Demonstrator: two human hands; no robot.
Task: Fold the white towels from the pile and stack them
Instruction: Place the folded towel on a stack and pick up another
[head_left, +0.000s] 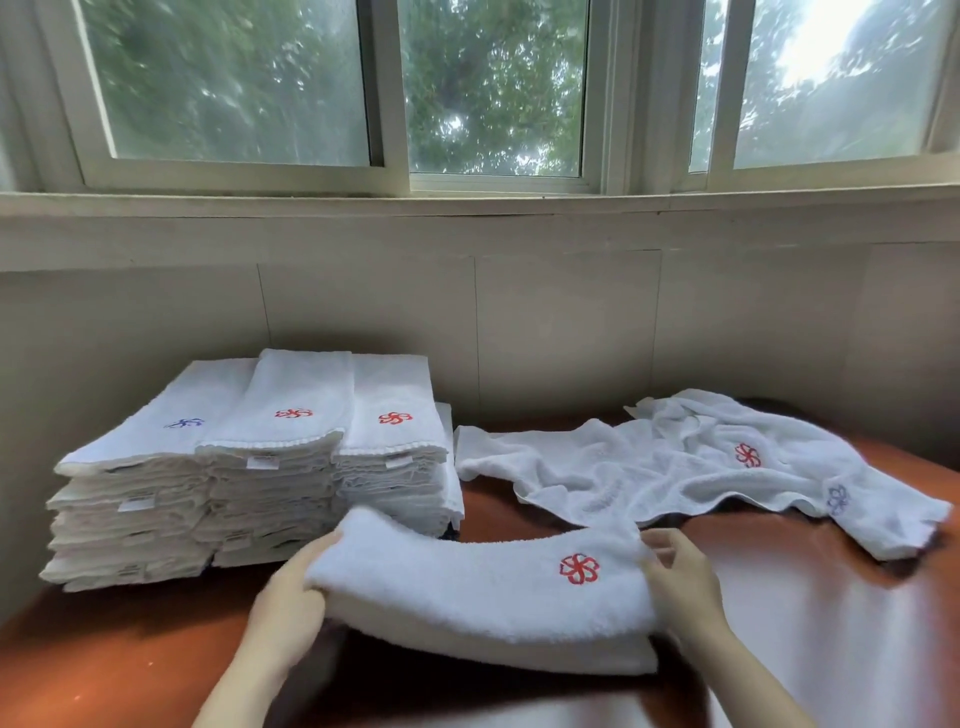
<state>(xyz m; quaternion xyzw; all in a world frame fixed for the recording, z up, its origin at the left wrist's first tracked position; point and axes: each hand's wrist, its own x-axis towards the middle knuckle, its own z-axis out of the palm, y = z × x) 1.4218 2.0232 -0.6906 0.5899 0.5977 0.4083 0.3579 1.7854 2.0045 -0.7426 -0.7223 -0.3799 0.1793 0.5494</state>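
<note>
Holding the folded towel (483, 587) just above the counter (789, 639), long axis 9 to 3 o'clock, the left grip (291, 597) and right grip (680, 577) each clasp an end, with the stack (260, 467) at 10 o'clock, nearer the left.

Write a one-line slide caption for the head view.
A folded towel held at its ends by the left hand and right hand over the table, folded stacks at left, unfolded pile at right.
</note>
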